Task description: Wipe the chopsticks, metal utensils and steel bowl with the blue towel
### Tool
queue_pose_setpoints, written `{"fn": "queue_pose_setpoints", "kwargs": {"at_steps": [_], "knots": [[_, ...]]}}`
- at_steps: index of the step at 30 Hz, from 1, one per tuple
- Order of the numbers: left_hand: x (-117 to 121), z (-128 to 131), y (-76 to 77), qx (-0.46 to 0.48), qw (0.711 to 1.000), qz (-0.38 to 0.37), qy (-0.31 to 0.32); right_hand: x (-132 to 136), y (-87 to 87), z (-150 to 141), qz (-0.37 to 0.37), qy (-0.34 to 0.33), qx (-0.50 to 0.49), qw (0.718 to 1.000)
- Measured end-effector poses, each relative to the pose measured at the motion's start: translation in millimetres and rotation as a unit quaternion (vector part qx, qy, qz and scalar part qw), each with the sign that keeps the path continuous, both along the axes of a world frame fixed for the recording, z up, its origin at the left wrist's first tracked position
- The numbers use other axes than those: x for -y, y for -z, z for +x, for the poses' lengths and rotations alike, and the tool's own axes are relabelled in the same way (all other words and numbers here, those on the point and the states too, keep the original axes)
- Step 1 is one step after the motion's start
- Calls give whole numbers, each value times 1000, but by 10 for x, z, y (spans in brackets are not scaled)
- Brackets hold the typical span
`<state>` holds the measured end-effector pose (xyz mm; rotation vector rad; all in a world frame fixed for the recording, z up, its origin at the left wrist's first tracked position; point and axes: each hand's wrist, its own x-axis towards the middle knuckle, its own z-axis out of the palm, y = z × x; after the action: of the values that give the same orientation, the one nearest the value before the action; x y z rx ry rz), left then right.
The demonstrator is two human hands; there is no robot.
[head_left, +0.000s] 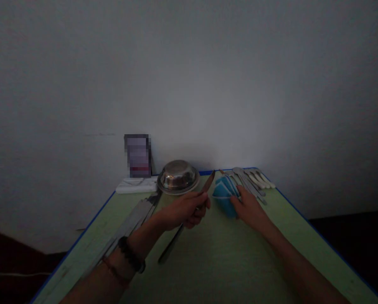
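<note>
My left hand is closed around the middle of a table knife; its blade points up and away toward the far edge and its handle trails back toward me. My right hand grips a folded blue cloth just right of the knife's blade. Both hands hover over the middle of a green table. A dark bracelet sits on my left wrist.
An upturned metal bowl rests on a plate at the far edge. A row of cutlery lies at the far right. Long flat metal pieces lie on the left, with a white folded cloth and a blurred card behind.
</note>
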<state>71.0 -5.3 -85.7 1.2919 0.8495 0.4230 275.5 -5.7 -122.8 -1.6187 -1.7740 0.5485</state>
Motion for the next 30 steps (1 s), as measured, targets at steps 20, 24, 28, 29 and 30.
{"fn": "queue_pose_setpoints", "kwargs": {"at_steps": [20, 24, 28, 29, 30], "knots": [[281, 68, 288, -186, 960, 209, -7, -28, 274, -287, -72, 25, -228, 971], [307, 4, 304, -181, 963, 201, -7, -86, 236, -175, -27, 46, -289, 956], [382, -89, 375, -181, 970, 161, -18, -132, 184, -68, -8, 80, -386, 919], [404, -104, 394, -174, 971, 159, -28, -142, 183, -48, -4, 92, -395, 914], [423, -116, 414, -161, 973, 158, -42, -154, 187, -30, 1, 110, -396, 912]]}}
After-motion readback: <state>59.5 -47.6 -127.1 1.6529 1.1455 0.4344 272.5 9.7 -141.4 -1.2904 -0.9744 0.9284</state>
